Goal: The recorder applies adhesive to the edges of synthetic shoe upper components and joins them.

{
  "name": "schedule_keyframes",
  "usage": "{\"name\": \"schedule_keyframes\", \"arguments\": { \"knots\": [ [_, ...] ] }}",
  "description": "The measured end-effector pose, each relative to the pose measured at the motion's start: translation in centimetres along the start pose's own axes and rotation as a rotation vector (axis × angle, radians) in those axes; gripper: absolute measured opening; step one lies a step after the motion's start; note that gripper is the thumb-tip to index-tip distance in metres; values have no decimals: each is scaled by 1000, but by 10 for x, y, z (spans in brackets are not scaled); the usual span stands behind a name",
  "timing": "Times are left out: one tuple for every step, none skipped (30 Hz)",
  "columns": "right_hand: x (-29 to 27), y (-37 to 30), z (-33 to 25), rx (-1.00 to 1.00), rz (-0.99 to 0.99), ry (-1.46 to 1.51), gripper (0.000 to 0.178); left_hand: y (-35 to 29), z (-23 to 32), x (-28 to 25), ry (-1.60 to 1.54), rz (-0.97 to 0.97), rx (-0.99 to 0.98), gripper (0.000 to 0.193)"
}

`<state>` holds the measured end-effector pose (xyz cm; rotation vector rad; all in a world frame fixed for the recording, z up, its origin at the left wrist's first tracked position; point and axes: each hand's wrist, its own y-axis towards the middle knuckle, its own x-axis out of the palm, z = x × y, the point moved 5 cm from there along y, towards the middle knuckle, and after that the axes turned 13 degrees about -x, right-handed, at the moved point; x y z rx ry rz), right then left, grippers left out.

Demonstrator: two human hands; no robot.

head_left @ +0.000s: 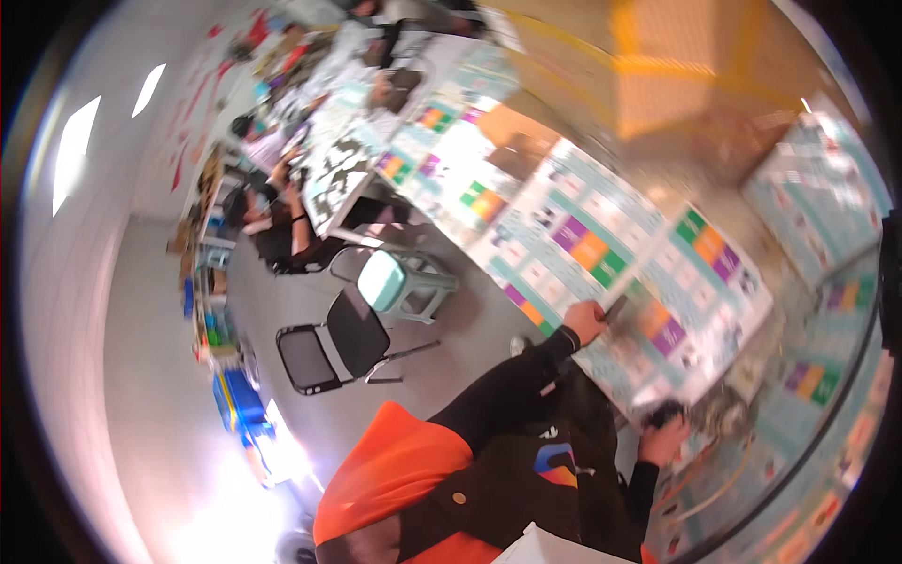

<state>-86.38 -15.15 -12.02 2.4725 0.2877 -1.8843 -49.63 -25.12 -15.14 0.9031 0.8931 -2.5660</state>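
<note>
My left hand is over the near edge of a table, fingers curled together. A thin dark piece sticks out at its fingertips; blur hides its kind. Close to my body, at the table's near right corner, my right hand is closed about a small black object, which I cannot name. Beneath and beyond both hands lies the table, its surface printed with pale teal panels and purple, orange and green blocks.
Clear plastic wrapping lies crumpled right of my right hand. Brown cardboard rests farther along the tables. On the left stand a black folding chair and a pale green stool. People sit at a cluttered white table beyond.
</note>
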Motion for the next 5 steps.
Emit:
{"name": "schedule_keyframes", "arguments": {
  "knots": [
    [-7,8,-9,-28,19,20,60,-1,-3,-24,-40,27,-8,29],
    [-6,15,-16,-65,47,7,59,0,-11,-50,-44,60,-26,30],
    [-9,28,-29,-96,73,-10,59,1,-27,-74,-51,86,-43,31],
    [-8,41,-39,-108,28,21,56,2,-49,-99,-38,100,-115,33],
    [-5,56,-50,-112,-12,28,56,0,-67,-127,-37,121,-133,30]
  ]
}}
